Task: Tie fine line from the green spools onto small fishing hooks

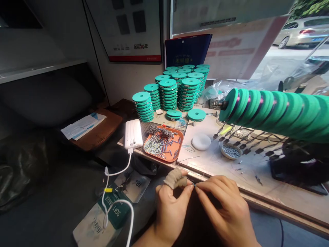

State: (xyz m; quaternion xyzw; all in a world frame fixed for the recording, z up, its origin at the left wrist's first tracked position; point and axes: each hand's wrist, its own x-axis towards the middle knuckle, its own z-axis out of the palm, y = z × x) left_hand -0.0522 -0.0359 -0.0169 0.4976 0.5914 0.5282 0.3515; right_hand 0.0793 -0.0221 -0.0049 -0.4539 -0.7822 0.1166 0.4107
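My left hand (172,202), with cloth-like wraps on its fingers, pinches close to the table's front edge. Facing it, my right hand (223,200) is pinched as well, fingertips almost meeting the left ones. Between the fingertips shows a short, thin, pale bluish piece (194,184), too small to name. Just beyond my left hand lies an orange tray (170,156) of small metal parts and coloured little tubes. A white round pad (201,141) and a small bowl of grey pellets (230,151) sit past my right hand.
Stacks of green foam spools (168,91) stand at the back. On the right, a rod carries a row of green discs (269,109) with dark swivel-like pieces hanging below. A white power bank (133,133) trails a cable at left, above a tissue pack (102,214).
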